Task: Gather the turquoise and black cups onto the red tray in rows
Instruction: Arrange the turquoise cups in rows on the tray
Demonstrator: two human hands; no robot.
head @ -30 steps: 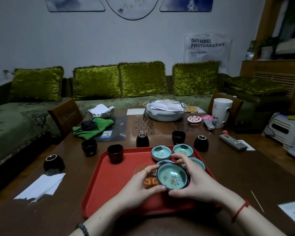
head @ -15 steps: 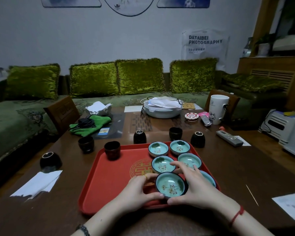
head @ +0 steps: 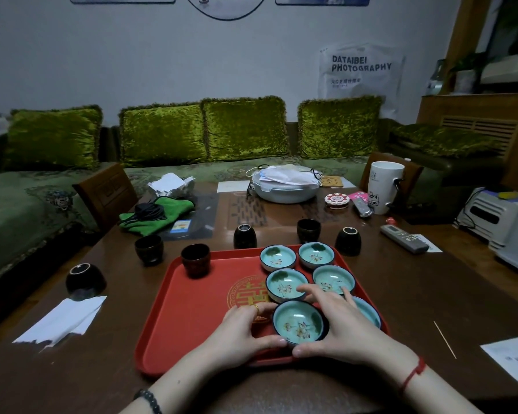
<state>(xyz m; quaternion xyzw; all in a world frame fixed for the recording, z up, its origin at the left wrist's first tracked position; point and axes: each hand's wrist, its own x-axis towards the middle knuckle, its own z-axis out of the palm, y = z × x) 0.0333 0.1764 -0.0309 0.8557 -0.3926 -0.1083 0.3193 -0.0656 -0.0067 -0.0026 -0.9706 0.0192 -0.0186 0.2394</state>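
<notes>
A red tray (head: 198, 318) lies on the brown table. Several turquoise cups stand on its right half in two columns. The nearest turquoise cup (head: 298, 323) sits at the tray's front edge, held between my left hand (head: 245, 330) and my right hand (head: 338, 330), fingers curled round its sides. Another turquoise cup (head: 368, 312) is partly hidden behind my right hand. One black cup (head: 195, 260) stands on the tray's back left corner. Off the tray, black cups stand at the left (head: 86, 280), (head: 149, 250) and behind the tray (head: 245, 236), (head: 308, 230), (head: 347, 241).
A white napkin (head: 62, 321) lies front left. A green cloth (head: 159, 215), a lidded white dish (head: 284, 186), a white mug (head: 383, 186) and a remote (head: 404, 234) sit further back. A thin stick (head: 444, 339) and paper (head: 512, 360) lie at the right.
Both hands have brought the nearest turquoise cup down and toward me, from above the tray to its front edge. The other cups have not moved.
</notes>
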